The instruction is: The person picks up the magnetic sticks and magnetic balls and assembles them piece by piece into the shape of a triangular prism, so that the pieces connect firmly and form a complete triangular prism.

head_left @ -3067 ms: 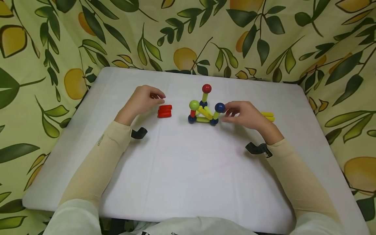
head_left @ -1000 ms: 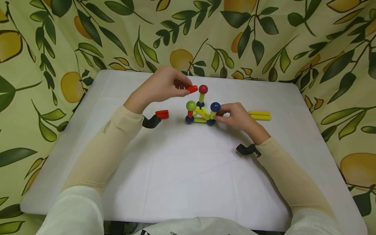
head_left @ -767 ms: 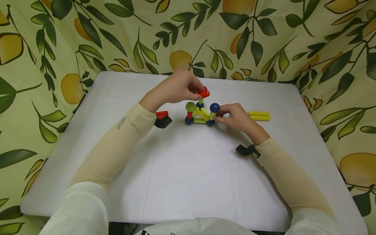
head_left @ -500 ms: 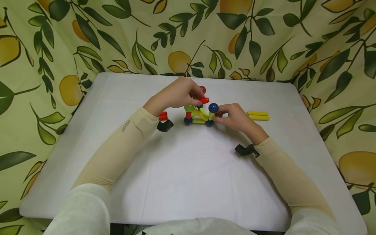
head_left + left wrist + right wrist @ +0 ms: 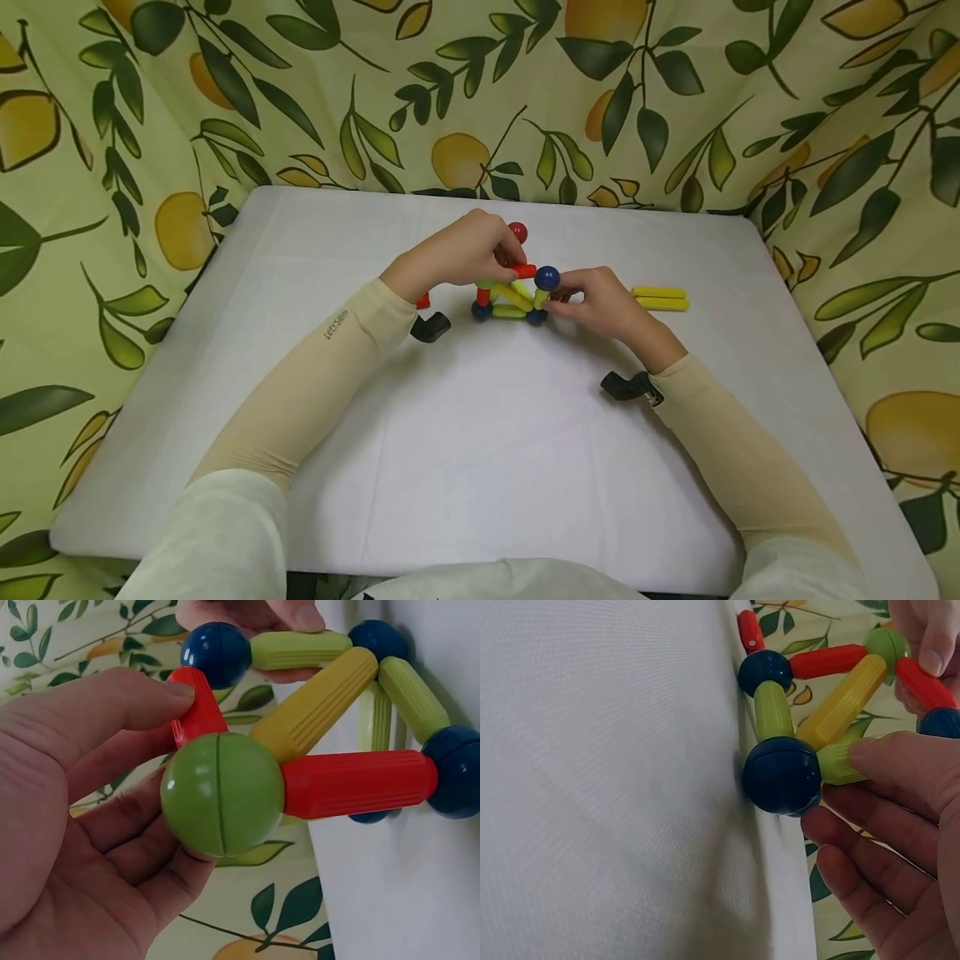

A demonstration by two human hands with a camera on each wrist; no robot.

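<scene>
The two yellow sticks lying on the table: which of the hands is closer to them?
The right. The right hand is to the left of the two yellow sticks, pinching a light-green stick; the left hand is farther left, holding a red stick.

Forearms (image 5: pixel 322 375) forward, left fingers (image 5: pixel 139 851) and right fingers (image 5: pixel 870 862) in pinch grips

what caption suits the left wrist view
Left grip pinching a red stick between a green ball and a blue ball.

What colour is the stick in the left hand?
The stick is red, clearest in the left wrist view.
</scene>
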